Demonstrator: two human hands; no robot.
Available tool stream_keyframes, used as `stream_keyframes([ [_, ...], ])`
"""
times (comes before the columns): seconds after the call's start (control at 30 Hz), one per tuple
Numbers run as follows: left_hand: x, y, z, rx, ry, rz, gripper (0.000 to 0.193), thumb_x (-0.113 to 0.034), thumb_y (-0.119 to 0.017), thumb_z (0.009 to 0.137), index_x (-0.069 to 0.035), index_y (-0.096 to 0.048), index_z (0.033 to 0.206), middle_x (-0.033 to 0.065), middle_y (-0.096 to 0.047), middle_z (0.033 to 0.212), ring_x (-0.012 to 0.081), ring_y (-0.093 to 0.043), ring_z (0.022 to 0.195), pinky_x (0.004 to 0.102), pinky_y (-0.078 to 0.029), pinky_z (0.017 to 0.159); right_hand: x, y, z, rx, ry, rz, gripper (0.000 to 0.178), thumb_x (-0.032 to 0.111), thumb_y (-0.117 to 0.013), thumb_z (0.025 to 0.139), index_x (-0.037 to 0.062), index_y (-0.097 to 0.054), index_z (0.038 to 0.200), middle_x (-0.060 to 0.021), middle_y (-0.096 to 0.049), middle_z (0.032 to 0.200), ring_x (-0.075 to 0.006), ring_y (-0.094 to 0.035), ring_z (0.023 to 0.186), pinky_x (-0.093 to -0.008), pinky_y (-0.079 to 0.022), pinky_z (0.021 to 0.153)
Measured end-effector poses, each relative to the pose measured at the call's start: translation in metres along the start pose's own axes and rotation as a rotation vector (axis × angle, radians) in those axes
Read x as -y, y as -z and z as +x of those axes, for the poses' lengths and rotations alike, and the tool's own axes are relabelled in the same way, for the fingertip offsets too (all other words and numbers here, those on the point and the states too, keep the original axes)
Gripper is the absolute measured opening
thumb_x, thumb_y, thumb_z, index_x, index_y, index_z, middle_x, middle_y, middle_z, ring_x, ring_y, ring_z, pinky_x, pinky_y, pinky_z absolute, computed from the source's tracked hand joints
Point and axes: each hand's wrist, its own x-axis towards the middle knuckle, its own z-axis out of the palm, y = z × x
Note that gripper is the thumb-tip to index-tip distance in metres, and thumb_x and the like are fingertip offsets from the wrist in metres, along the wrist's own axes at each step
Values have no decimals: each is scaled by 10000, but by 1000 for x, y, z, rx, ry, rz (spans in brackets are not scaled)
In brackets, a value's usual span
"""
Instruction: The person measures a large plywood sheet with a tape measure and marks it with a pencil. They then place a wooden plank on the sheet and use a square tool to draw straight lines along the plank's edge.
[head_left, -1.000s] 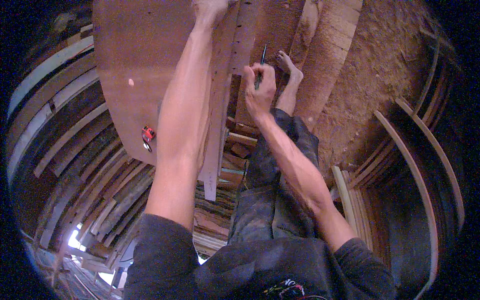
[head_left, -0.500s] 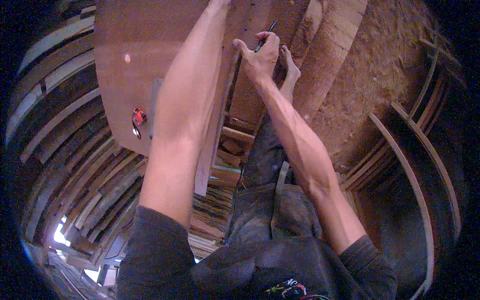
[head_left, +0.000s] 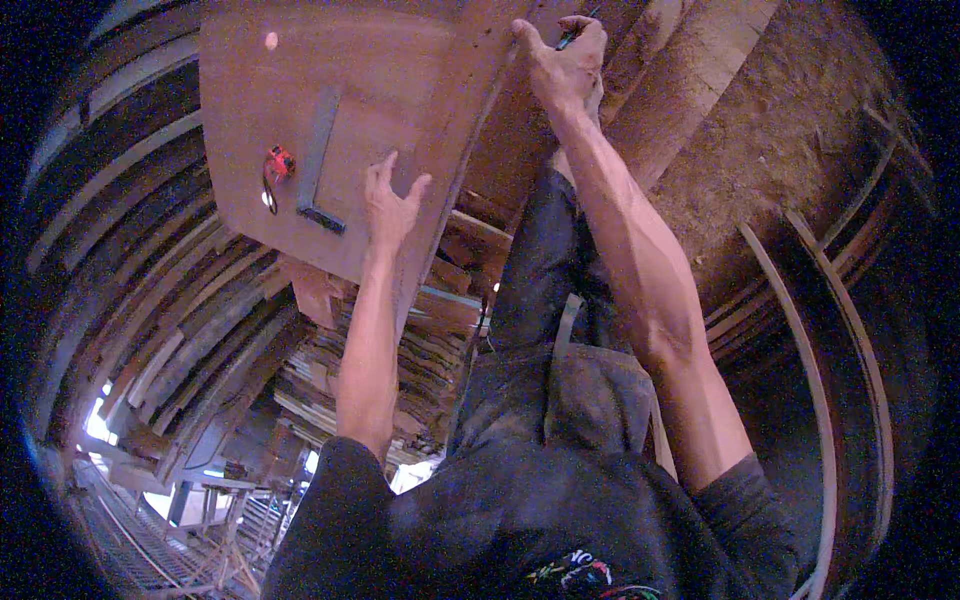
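Observation:
My left hand (head_left: 391, 208) is over the wooden board (head_left: 262, 100), its fingers spread and nothing in them. Whether its fingertips touch the surface, I cannot tell. Close by on its left lies a dark carpenter's square (head_left: 318, 160), flat on the board. A red tape measure (head_left: 282, 160) with a black strap sits beyond the square. Past the board's long right edge, at the top, my right hand (head_left: 570, 72) is closed on a slim dark pen (head_left: 566, 41), mostly hidden by the fingers.
Stacked planks (head_left: 150, 330) line the left side, with more stacked timber under the board. Brown sawdust-like ground (head_left: 740, 150) lies to the right, beside a long wooden beam (head_left: 690, 100). Long thin strips (head_left: 790, 300) lean at far right.
My left arm has drawn back from the far end, bringing the left hand into view near the square. My right hand, still holding the pen, has shifted farther away and slightly right in view.

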Motion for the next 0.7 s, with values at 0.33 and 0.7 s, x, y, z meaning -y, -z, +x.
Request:
stream_keyframes([
  [0.33,3,-12,-22,49,-7,-33,808,-347,-894,704,-43,-583,1384,170,-521,1216,346,-521,1138,431,-444,1001,5,0,-2,26,12,-63,566,371,-884,717,39,-558,1039,-169,-563,1014,-316,-556,951,-427,-468,843],
  [0.7,-4,-14,-9,41,45,-99,816,-290,-927,647,-22,-605,1347,160,-560,1160,338,-553,1100,435,-460,989,9,-1,3,54,-68,-70,568,350,-887,740,33,-534,1054,-93,-490,947,-238,-481,796,-384,-441,721],
])
